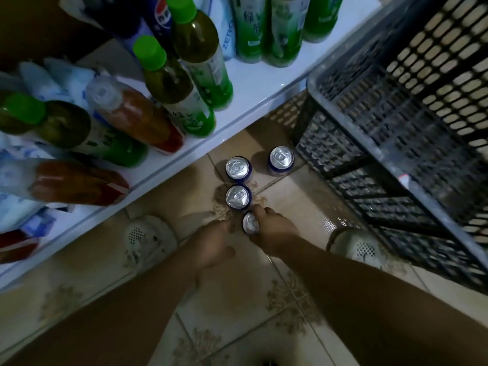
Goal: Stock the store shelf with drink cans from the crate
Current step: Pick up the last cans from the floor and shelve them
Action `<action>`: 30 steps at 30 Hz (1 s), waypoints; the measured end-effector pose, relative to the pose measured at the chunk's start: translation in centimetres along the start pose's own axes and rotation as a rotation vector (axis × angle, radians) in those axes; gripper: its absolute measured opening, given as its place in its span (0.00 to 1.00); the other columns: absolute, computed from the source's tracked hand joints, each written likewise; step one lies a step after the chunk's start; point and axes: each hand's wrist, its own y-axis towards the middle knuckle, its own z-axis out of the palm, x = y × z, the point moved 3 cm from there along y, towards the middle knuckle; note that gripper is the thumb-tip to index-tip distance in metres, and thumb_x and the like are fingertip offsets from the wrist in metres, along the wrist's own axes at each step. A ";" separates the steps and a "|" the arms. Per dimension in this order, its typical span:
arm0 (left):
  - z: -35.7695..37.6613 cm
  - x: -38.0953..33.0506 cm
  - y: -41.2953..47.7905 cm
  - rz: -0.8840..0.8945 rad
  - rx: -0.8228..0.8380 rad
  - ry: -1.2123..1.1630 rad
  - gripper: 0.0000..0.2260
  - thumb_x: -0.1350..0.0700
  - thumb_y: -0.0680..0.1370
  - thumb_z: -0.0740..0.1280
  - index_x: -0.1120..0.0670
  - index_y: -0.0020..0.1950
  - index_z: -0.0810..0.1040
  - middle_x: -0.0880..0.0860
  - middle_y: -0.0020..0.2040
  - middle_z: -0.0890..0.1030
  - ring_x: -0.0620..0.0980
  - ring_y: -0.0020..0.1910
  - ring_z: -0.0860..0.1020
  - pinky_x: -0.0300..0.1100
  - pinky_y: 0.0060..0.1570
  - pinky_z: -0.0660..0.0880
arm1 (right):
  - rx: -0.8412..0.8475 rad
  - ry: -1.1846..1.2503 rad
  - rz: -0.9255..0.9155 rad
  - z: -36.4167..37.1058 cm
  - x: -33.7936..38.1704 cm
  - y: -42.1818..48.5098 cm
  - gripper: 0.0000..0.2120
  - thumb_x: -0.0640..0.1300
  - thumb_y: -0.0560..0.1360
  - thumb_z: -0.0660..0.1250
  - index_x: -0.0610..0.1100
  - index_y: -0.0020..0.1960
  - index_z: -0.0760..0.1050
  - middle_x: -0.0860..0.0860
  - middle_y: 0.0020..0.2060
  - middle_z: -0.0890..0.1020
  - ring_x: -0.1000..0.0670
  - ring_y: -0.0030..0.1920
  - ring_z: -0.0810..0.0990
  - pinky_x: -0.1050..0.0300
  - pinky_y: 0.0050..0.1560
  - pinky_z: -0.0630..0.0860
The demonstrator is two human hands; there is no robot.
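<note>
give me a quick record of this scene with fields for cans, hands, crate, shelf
cans: four silver-topped blue drink cans, upright on beige tiled floor
right hand: fingers curled round nearest can
left hand: beside that can, grip unclear
crate: black plastic lattice crate, right of cans
shelf: white store shelf holding green-capped bottles

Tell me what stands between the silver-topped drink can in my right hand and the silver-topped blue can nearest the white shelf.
In the head view, another upright silver-topped blue can stands on the tiled floor between the held can and the shelf-side can.
</note>
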 end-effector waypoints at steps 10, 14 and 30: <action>-6.6 -8.6 -9.0 0.189 -0.001 -0.425 0.34 0.48 0.62 0.77 0.41 0.66 0.69 0.43 0.60 0.78 0.45 0.59 0.77 0.52 0.62 0.74 | -0.332 0.514 0.071 -14.4 1.6 -12.1 0.25 0.57 0.74 0.65 0.53 0.69 0.66 0.51 0.58 0.74 0.48 0.58 0.74 0.55 0.56 0.71; -12.4 -13.2 -16.3 0.313 -0.063 -0.482 0.32 0.56 0.67 0.77 0.45 0.67 0.66 0.42 0.60 0.76 0.43 0.59 0.76 0.44 0.60 0.73 | -0.405 0.759 -0.037 -21.3 5.4 -18.3 0.24 0.50 0.74 0.64 0.52 0.70 0.67 0.48 0.64 0.74 0.48 0.59 0.74 0.53 0.58 0.73; -27.8 -17.2 -44.3 0.815 -0.630 -0.649 0.22 0.66 0.69 0.74 0.49 0.56 0.72 0.47 0.49 0.81 0.38 0.43 0.79 0.27 0.38 0.74 | -0.856 0.929 -0.585 -35.7 27.3 -41.5 0.16 0.48 0.76 0.67 0.48 0.62 0.69 0.46 0.53 0.78 0.53 0.45 0.80 0.57 0.44 0.77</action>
